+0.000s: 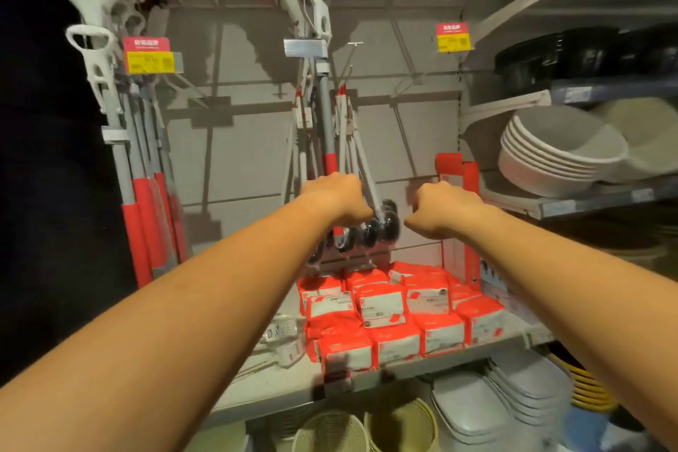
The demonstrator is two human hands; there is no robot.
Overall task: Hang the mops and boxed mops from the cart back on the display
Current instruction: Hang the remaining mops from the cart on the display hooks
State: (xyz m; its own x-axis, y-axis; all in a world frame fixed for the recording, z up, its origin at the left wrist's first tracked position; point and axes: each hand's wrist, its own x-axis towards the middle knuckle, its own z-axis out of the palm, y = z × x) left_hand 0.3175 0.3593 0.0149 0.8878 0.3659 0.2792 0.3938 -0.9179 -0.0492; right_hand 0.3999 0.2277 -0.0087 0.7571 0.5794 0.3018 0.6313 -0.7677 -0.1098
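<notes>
Against the back panel, display wall (257, 158): grey board with pegs and price tags; faces the person; cart not in view
Shelf (403, 371): runs below the hanging goods; carries red packs (403, 308) in rows
Left mops (143, 194): grey shafts with red sleeves; hang upright at the left of the panel; well apart from both hands
Middle bundle (345, 143): the task's thing, as I judge it; several thin white shafts hung from a peg high on the panel; long axis not plumb, slanting from the peg down and out toward the person, a little rightward; dark rounded ends (383, 226) lowest, above the red packs and clear of them
Red upright boxes (471, 191): stand at the right end of the shelf, beyond the right grip; perhaps the boxed mops; label unreadable
Bare peg (355, 44): just right of the bundle's peg; nothing seen on its tip
Left grip (332, 198): the nearer one; back of hand to the camera; fingers curled round the white shafts low down, just above the dark ends; fingertips hidden
Right grip (444, 209): curled into a fist, palm side hidden; just beside the dark ends on their right, a gap between; cannot tell whether it pinches anything
Coming move (judgement): bundle runs up and away from the left grip along its slant; settling it on the peg falls to the left; the right could steady the ends
</notes>
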